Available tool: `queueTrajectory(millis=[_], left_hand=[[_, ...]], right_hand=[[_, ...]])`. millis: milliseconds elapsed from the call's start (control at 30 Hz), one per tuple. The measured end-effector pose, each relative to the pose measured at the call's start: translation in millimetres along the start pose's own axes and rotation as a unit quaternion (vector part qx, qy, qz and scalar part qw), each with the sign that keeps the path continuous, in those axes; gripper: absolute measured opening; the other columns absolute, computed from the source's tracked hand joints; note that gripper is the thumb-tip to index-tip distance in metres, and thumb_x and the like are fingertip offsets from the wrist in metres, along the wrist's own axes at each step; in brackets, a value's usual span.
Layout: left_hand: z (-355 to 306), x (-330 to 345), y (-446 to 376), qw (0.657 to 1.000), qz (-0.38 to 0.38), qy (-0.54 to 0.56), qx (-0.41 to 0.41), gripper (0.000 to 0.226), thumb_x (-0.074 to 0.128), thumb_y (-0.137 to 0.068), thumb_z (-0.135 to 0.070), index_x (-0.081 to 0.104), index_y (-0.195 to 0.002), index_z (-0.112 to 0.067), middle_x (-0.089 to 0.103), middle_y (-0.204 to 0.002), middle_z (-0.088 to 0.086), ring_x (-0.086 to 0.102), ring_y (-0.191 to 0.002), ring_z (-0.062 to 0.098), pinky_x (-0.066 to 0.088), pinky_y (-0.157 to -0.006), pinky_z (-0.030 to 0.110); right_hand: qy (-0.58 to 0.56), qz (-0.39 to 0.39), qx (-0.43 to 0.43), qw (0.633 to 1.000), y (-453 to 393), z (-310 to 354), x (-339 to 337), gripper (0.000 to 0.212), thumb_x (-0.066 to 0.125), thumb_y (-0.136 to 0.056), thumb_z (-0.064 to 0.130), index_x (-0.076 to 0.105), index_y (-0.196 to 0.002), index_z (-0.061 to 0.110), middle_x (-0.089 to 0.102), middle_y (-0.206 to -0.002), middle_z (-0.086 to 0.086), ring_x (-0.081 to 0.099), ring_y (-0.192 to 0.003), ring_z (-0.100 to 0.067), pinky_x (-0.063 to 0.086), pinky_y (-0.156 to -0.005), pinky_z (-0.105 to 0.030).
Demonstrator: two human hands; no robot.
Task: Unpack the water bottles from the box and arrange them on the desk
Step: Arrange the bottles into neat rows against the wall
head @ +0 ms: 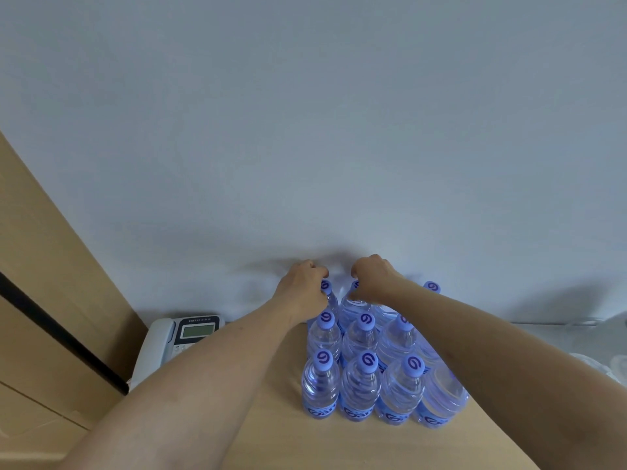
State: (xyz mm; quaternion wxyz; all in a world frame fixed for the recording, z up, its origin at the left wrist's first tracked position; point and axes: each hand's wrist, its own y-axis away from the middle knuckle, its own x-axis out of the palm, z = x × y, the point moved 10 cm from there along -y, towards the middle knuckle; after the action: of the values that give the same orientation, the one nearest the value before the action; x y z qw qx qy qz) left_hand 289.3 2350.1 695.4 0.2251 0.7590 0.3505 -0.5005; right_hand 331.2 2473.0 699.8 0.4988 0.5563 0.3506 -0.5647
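Several clear water bottles (359, 388) with purple caps stand upright in tight rows on the light wooden desk (264, 432), against the pale wall. My left hand (302, 286) is curled around the neck of the back-left bottle (326, 287). My right hand (371, 274) is closed over the top of the bottle beside it (353, 305). Both forearms reach over the rows from the near side. Another cap (432, 287) shows at the back right. The box is out of view.
A grey desk telephone (176, 337) sits left of the bottles by the wall. A tan cabinet panel (44, 300) with a dark gap rises at the left. Crumpled clear plastic (610, 364) lies at the right edge.
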Motion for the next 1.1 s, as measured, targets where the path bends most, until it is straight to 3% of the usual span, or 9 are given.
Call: queueTrajectory(millis=[67, 133, 433, 533, 600, 667, 800, 1000, 1100], left_hand=[[-1, 1, 0, 1.000, 0.001, 0.001, 0.002, 0.044, 0.056, -0.081, -0.009, 0.058, -0.125, -0.016, 0.053, -0.123, 0.004, 0.051, -0.112, 0.026, 0.050, -0.090, 0.039], [-1, 2, 0, 1.000, 0.002, 0.003, 0.005, 0.045, 0.055, -0.082, -0.009, 0.057, -0.127, -0.016, 0.052, -0.125, 0.004, 0.050, -0.114, 0.025, 0.050, -0.091, 0.039], [2, 3, -2, 1.000, 0.003, -0.002, 0.005, 0.046, 0.056, -0.083, -0.010, 0.056, -0.128, -0.015, 0.052, -0.127, 0.004, 0.048, -0.117, 0.025, 0.049, -0.092, 0.039], [1, 3, -3, 1.000, 0.004, -0.005, 0.008, 0.047, 0.055, -0.083, -0.009, 0.056, -0.130, -0.015, 0.052, -0.129, 0.004, 0.047, -0.120, 0.025, 0.048, -0.094, 0.039], [0, 3, -4, 1.000, 0.005, -0.009, 0.009, 0.048, 0.055, -0.083, -0.009, 0.056, -0.130, -0.015, 0.052, -0.129, 0.004, 0.047, -0.120, 0.025, 0.048, -0.094, 0.039], [0, 3, -5, 1.000, 0.006, -0.010, 0.011, 0.047, 0.055, -0.082, -0.009, 0.056, -0.129, -0.015, 0.052, -0.129, 0.004, 0.047, -0.119, 0.025, 0.049, -0.093, 0.039], [-2, 5, -6, 1.000, 0.011, -0.011, 0.014, 0.047, 0.055, -0.082, -0.009, 0.056, -0.129, -0.016, 0.052, -0.128, 0.004, 0.048, -0.119, 0.024, 0.049, -0.093, 0.038], [-2, 5, -7, 1.000, 0.013, -0.012, 0.011, 0.048, 0.056, -0.083, -0.011, 0.055, -0.130, -0.018, 0.051, -0.130, 0.004, 0.048, -0.120, 0.024, 0.049, -0.094, 0.037], [-3, 3, -6, 1.000, 0.011, -0.014, 0.012, 0.049, 0.057, -0.083, -0.011, 0.055, -0.131, -0.017, 0.051, -0.131, 0.004, 0.048, -0.120, 0.024, 0.048, -0.095, 0.038]], right_hand=[[0.000, -0.006, 0.019, 1.000, 0, -3, -1, 0.036, 0.073, -0.077, 0.025, 0.045, -0.058, 0.012, 0.045, -0.060, -0.003, 0.041, -0.050, -0.017, 0.032, -0.043, -0.026], [0.000, -0.007, 0.018, 1.000, 1, -1, 0, 0.041, 0.069, -0.077, 0.016, 0.034, -0.056, 0.012, 0.036, -0.057, -0.002, 0.031, -0.047, -0.016, 0.024, -0.041, -0.025], [0.010, -0.003, -0.032, 0.999, 1, 9, 2, 0.047, 0.065, -0.077, 0.003, 0.026, -0.055, 0.014, 0.025, -0.057, -0.004, 0.029, -0.064, -0.022, 0.021, -0.045, -0.028], [-0.005, 0.003, -0.021, 1.000, 0, 6, 5, 0.037, 0.066, -0.080, 0.004, 0.039, -0.056, 0.009, 0.037, -0.059, -0.007, 0.037, -0.063, -0.028, 0.029, -0.045, -0.029], [-0.020, 0.005, -0.010, 1.000, -1, 2, 5, 0.003, 0.064, -0.081, 0.002, 0.065, -0.081, -0.001, 0.060, -0.081, -0.015, 0.058, -0.074, -0.037, 0.051, -0.057, -0.036], [-0.023, 0.003, -0.014, 1.000, -2, 2, 6, 0.026, 0.061, -0.081, 0.000, 0.067, -0.106, -0.004, 0.064, -0.105, -0.020, 0.064, -0.090, -0.035, 0.057, -0.074, -0.043], [-0.007, -0.011, -0.026, 1.000, -6, 3, 6, 0.035, 0.057, -0.078, -0.007, 0.066, -0.112, -0.004, 0.063, -0.113, -0.022, 0.063, -0.098, -0.036, 0.057, -0.078, -0.048], [0.003, -0.011, -0.023, 1.000, -3, 4, 4, 0.030, 0.060, -0.081, -0.001, 0.068, -0.109, -0.003, 0.065, -0.107, -0.019, 0.065, -0.092, -0.034, 0.059, -0.076, -0.044], [0.009, -0.007, -0.018, 1.000, -1, 3, 2, 0.010, 0.061, -0.080, 0.003, 0.068, -0.086, -0.001, 0.058, -0.080, -0.014, 0.055, -0.068, -0.032, 0.047, -0.054, -0.034]])
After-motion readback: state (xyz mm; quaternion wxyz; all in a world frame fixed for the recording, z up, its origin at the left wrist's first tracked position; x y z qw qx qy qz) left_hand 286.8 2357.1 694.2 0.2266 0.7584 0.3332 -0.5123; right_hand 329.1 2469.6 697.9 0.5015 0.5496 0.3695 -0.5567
